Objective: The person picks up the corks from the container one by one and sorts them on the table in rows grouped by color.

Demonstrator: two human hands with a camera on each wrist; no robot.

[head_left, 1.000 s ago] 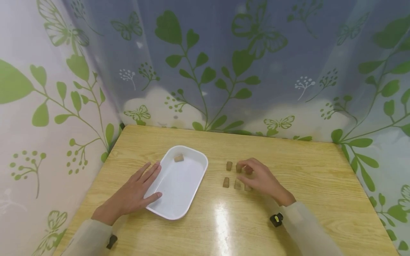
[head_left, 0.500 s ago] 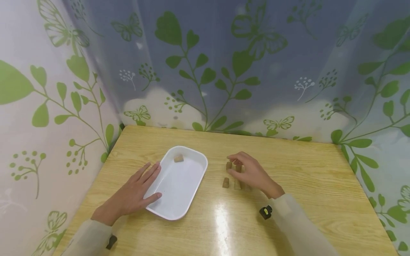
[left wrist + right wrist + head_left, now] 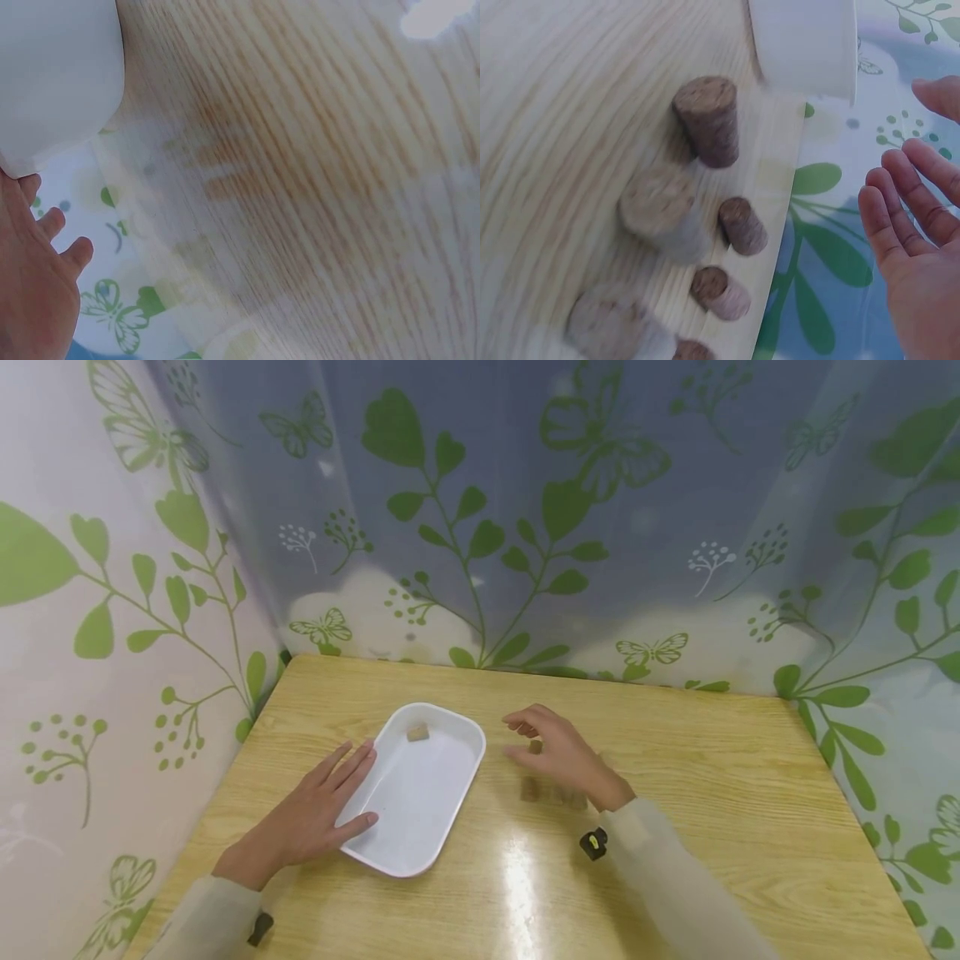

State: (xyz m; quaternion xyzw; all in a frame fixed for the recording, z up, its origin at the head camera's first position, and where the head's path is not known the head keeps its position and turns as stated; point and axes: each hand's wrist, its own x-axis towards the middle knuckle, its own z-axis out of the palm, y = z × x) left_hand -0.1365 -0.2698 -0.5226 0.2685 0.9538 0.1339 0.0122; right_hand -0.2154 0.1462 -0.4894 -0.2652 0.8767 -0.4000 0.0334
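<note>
A white tray lies on the table in the head view, with one cork on its side near the far end. My left hand rests with straight fingers along the tray's left rim. To the right of the tray, my right hand hovers over several standing corks, partly hiding them; one front cork shows below it. The right wrist view shows larger corks in one row and smaller corks in another. There my right hand's fingers are loosely bent, thumb apart, nothing visible between them.
The wooden table extends to the right of the corks. Behind it and along the sides hangs a patterned curtain with leaves and butterflies. A black wrist device sits under the right sleeve.
My right hand has moved left across the corks, toward the tray, and its thumb and fingers now stand apart. The left hand, the tray and the cork in it have stayed put.
</note>
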